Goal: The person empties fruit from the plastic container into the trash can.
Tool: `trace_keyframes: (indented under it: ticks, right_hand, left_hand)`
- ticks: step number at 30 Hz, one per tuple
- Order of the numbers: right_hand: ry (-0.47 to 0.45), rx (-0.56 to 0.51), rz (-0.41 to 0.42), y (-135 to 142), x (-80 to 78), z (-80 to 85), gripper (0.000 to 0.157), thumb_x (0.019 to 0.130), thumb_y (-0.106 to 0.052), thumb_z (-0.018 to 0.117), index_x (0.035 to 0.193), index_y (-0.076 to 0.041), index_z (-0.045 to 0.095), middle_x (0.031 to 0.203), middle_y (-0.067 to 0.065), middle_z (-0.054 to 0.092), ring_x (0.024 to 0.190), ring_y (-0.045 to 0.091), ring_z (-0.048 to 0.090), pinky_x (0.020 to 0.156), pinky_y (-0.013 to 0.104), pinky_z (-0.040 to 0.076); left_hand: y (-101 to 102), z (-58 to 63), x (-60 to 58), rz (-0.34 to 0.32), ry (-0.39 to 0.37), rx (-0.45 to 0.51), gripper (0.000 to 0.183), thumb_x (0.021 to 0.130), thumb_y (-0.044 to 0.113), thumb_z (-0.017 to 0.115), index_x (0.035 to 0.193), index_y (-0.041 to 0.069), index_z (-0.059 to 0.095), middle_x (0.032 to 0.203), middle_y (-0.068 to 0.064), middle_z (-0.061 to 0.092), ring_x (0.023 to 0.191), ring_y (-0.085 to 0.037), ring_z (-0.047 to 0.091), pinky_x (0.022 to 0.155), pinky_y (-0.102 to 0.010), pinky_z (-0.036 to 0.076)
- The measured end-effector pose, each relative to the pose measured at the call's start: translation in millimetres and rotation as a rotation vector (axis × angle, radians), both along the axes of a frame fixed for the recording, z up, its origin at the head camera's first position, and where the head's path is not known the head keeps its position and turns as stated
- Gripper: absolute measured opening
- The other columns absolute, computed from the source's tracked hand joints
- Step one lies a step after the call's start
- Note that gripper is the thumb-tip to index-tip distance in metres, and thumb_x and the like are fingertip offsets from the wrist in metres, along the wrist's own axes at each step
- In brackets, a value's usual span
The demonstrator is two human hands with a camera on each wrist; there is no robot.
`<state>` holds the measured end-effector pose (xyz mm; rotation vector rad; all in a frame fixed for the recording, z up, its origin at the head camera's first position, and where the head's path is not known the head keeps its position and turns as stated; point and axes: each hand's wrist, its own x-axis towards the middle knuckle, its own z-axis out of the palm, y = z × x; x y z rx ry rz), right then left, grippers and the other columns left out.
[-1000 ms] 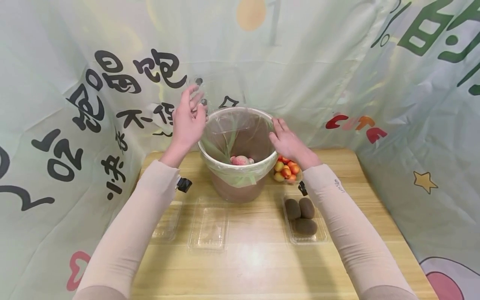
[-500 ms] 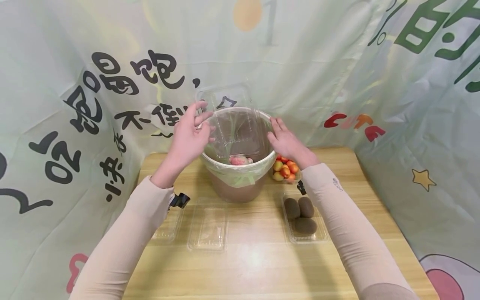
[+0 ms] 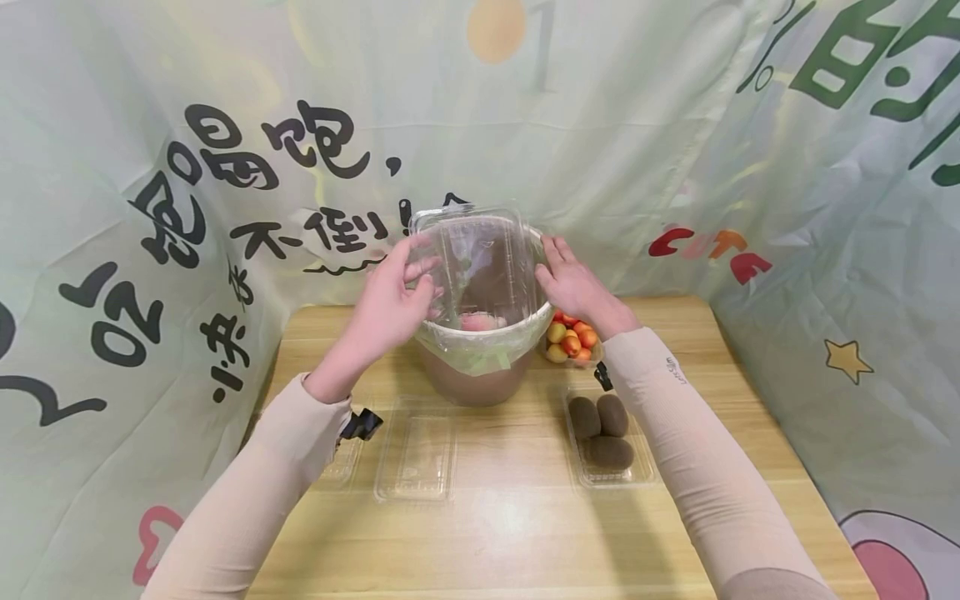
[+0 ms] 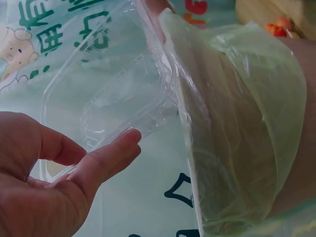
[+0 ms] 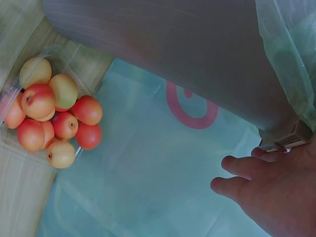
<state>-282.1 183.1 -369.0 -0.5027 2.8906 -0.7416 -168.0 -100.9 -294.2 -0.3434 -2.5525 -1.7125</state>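
Seemingly discarding it, the left hand [image 3: 393, 296] pinches a clear rectangular plastic tray [image 4: 131, 84] at the round brown bag-lined bin [image 3: 480, 385], right hand [image 3: 576, 287] resting there straight-fingered; lowering and release look due.

**Camera placement: one head view, two wrist views**

The head view looks from the near side of the bin [image 3: 480, 387], above its rim, facing forward and down. It stands furthest off and takes in the table [image 3: 517, 517] around the bin. The left wrist view sits left of the bin, close behind the left hand [image 3: 390, 304], facing the bin's outer wall; it is rolled sideways, so the rim runs nearly upright. The right wrist view sits right of the bin, close to the right hand [image 3: 576, 285], facing past the wall toward the curtain [image 5: 148, 163], rolled the opposite way. All three views share the bin and the fruits [image 5: 64, 125] to its right; the left wrist view catches these only at an upper corner.
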Motion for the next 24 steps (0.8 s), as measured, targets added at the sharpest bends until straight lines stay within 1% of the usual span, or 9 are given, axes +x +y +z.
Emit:
trace_keyframes:
  ticks: [7,12,13,14,17,18,20,22,24]
  right_hand:
    - [0.002,0.017,0.000,-1.2,0.3,0.9,0.073,0.111,-0.044,0.022,0.170,-0.007,-0.002,0.178,0.019,-0.005,0.165,0.035,-0.002,0.135,0.054,0.010]
    - [-0.001,0.007,-0.002,-0.1,0.9,0.2,0.072,0.112,-0.043,0.024,0.170,-0.008,-0.001,0.178,0.019,-0.005,0.165,0.036,-0.001,0.134,0.055,0.010]
    - [0.000,0.004,-0.002,0.2,1.0,-0.1,0.072,0.112,-0.043,0.024,0.170,-0.008,-0.001,0.178,0.019,-0.004,0.165,0.036,-0.001,0.134,0.056,0.011]
    - [0.000,0.002,-0.002,0.3,0.8,-0.4,0.072,0.112,-0.043,0.025,0.170,-0.008,-0.001,0.177,0.019,-0.005,0.165,0.037,-0.001,0.134,0.056,0.011]
    - [0.005,0.000,-0.001,0.5,-0.3,-1.2,0.072,0.112,-0.043,0.025,0.170,-0.008,-0.001,0.177,0.021,-0.004,0.165,0.038,0.001,0.134,0.056,0.011]
    - [0.004,0.000,-0.001,0.6,-0.7,-1.3,0.072,0.112,-0.043,0.025,0.170,-0.008,-0.001,0.177,0.021,-0.004,0.165,0.038,0.001,0.134,0.056,0.011]
    - [0.003,0.001,-0.001,0.5,-1.4,-1.4,0.072,0.112,-0.042,0.025,0.170,-0.008,-0.001,0.177,0.020,-0.004,0.165,0.038,0.001,0.134,0.056,0.011]
    - [-0.003,0.000,-0.001,0.3,-1.6,-1.1,0.072,0.112,-0.041,0.024,0.170,-0.009,-0.002,0.178,0.019,-0.005,0.165,0.037,0.000,0.135,0.055,0.010]
    - [-0.010,0.001,-0.002,-0.1,-0.7,-0.5,0.072,0.111,-0.042,0.022,0.170,-0.009,-0.003,0.178,0.018,-0.006,0.165,0.035,-0.002,0.135,0.055,0.009]
  left_hand:
    - [-0.7,-4.9,11.3,-0.019,0.013,0.043,0.055,0.102,-0.002,0.048,0.156,0.006,0.042,0.153,-0.023,0.057,0.111,-0.039,0.075,0.075,-0.034,0.067]
    - [1.2,-12.2,25.3,-0.027,0.059,0.007,0.055,0.101,-0.001,0.050,0.156,0.005,0.043,0.151,-0.024,0.058,0.103,-0.037,0.078,0.071,-0.040,0.067]
    - [1.7,-14.4,28.2,-0.028,0.068,-0.008,0.056,0.101,-0.001,0.051,0.156,0.005,0.042,0.151,-0.024,0.059,0.101,-0.036,0.079,0.068,-0.041,0.067]
    - [2.0,-16.7,30.9,-0.031,0.075,-0.017,0.056,0.101,-0.001,0.051,0.156,0.005,0.043,0.150,-0.025,0.059,0.095,-0.035,0.080,0.065,-0.040,0.066]
    - [3.6,-24.5,38.2,-0.045,0.071,-0.029,0.056,0.101,-0.001,0.052,0.156,0.006,0.043,0.148,-0.025,0.060,0.072,-0.035,0.077,0.054,-0.034,0.063]
    - [4.0,-27.2,40.3,-0.048,0.069,-0.029,0.056,0.101,-0.001,0.053,0.156,0.006,0.043,0.148,-0.025,0.060,0.071,-0.035,0.076,0.051,-0.032,0.061]
    - [4.4,-32.2,44.0,-0.055,0.068,-0.022,0.056,0.100,-0.003,0.053,0.155,0.004,0.043,0.147,-0.026,0.061,0.073,-0.036,0.076,0.049,-0.030,0.059]
    - [4.9,-36.9,47.5,-0.062,0.058,-0.006,0.056,0.100,-0.003,0.053,0.155,0.003,0.043,0.147,-0.027,0.060,0.087,-0.038,0.079,0.052,-0.031,0.061]
    - [5.5,-41.4,50.8,-0.066,0.052,0.011,0.056,0.100,-0.004,0.053,0.155,0.002,0.043,0.147,-0.029,0.059,0.102,-0.039,0.078,0.059,-0.034,0.065]
